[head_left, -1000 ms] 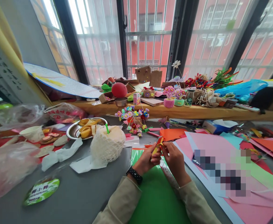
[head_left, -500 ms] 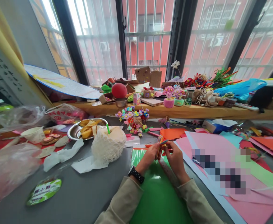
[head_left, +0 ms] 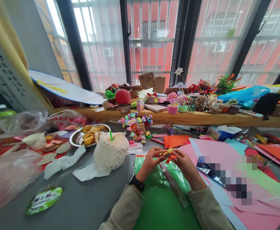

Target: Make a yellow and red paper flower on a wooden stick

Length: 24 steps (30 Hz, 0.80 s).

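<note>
Over the green plastic folder (head_left: 164, 209), my left hand (head_left: 149, 163) and my right hand (head_left: 186, 164) meet at the fingertips. Both pinch a small folded strip of coloured paper (head_left: 169, 150), which shows yellow and orange; its exact shape is partly covered by my fingers. A dark dotted watch band (head_left: 137, 182) circles my left wrist. Beneath the hands lies a clear ruler (head_left: 174, 185), slanting across the folder. Beside it show the two ring handles of a pair of scissors (head_left: 175, 167), near my right fingers.
A netted coconut (head_left: 111, 151) with a green straw stands to the left, before a metal bowl (head_left: 74, 137) with banana peels. Pink sheets (head_left: 257, 217) and a phone (head_left: 208, 172) lie at the right. Behind my hands stands a bunch of small craft flowers (head_left: 136, 123).
My hands have tilted and spread slightly, with the paper now held more level between them. The scissors' handles and more of the ruler have come into sight under them.
</note>
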Available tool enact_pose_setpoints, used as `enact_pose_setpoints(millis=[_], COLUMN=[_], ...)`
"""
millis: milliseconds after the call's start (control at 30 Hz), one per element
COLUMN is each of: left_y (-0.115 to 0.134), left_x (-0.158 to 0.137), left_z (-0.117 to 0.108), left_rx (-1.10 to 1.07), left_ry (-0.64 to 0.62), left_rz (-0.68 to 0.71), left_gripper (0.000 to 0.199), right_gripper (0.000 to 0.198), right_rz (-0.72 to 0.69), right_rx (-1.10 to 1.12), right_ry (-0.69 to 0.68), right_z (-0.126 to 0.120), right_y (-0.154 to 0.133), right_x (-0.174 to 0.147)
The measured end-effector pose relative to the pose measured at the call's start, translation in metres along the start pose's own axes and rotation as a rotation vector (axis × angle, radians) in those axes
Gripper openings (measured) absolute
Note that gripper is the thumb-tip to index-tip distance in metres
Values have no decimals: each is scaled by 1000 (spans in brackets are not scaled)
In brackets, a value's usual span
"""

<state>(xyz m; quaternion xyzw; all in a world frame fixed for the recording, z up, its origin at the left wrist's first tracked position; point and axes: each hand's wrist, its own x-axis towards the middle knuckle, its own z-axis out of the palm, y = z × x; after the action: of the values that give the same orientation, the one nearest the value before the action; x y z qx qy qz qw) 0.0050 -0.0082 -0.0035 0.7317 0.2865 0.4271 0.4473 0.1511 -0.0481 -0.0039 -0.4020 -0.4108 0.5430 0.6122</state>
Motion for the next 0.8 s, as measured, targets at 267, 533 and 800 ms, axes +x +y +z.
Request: enact_pose_setpoints(millis=[267,533,800], left_y=[-3,3,7], left_x=[1,-1,-2], left_z=[7,5,7], left_rx=[-792,-920,-896], left_ry=[58,61,96], left_rz=[-430,-414,-450], left_gripper=[38,26,26], right_gripper=[7,12,11], right_rz=[-421,-705,-824], right_rx=[-458,-926,-1094], right_ry=[2,-42,36], right_z=[8,11,7], right_y=[-3,1,0], right_x=[-5,-5,-4])
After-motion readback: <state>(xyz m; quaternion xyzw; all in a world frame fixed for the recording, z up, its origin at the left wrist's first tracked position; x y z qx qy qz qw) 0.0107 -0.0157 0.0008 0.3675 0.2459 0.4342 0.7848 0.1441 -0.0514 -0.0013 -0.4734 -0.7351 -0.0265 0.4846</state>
